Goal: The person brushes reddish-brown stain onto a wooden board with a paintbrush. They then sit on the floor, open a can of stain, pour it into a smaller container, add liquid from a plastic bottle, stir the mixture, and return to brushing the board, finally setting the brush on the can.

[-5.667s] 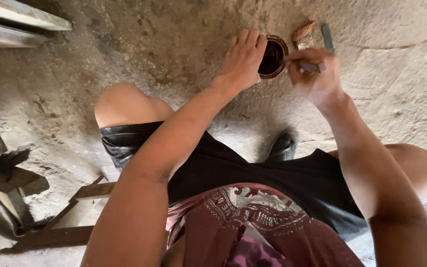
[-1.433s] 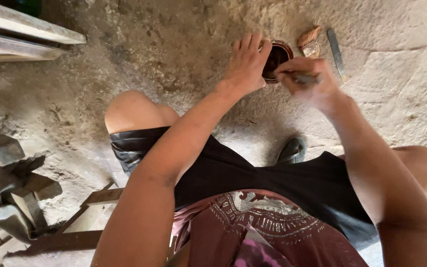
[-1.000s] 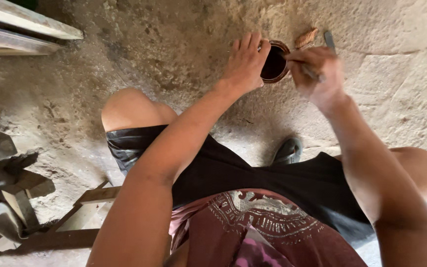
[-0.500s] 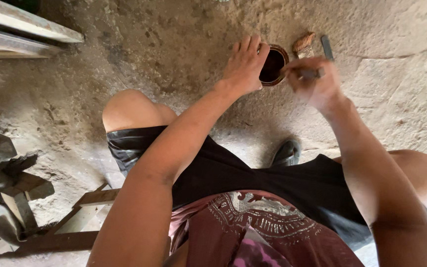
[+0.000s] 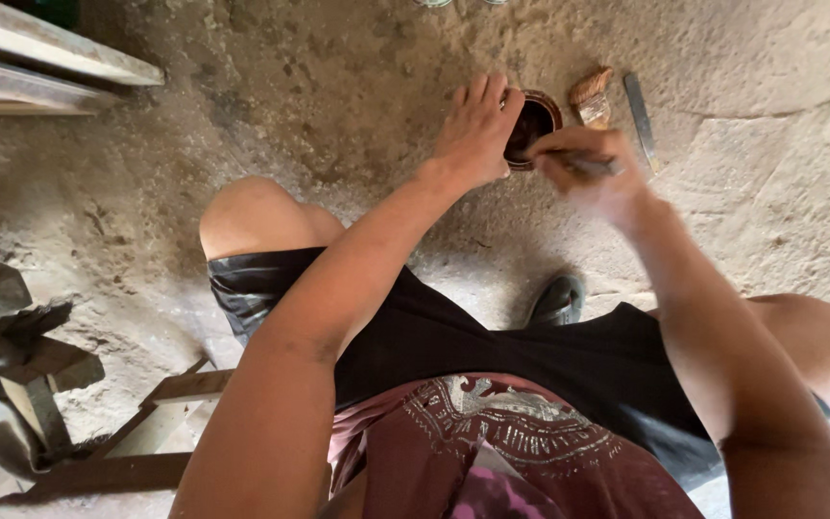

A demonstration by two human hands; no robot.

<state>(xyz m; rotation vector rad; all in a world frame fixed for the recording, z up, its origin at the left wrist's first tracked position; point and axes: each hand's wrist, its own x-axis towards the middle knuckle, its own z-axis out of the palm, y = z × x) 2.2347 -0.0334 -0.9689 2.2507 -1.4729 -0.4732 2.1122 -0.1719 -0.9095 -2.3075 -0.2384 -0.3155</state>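
Observation:
A small round tin [image 5: 533, 125] with dark brown liquid stands on the rough stone floor. My left hand [image 5: 474, 130] rests against its left side, fingers spread over the rim, steadying it. My right hand [image 5: 588, 173] is closed around a thin brush handle [image 5: 583, 165] whose tip points into the tin; the hand is blurred by motion. The brush tip itself is hidden in the tin.
A second brush with a wooden handle [image 5: 590, 97] and a flat metal blade [image 5: 640, 108] lie just beyond the tin. Wooden pieces [image 5: 40, 384] are stacked at the lower left, planks [image 5: 40, 62] at the upper left. My shoe [image 5: 557, 301] is under me.
My right hand keeps moving the thin brush at the tin's mouth in small strokes. My left hand stays on the tin. The view has shifted slightly.

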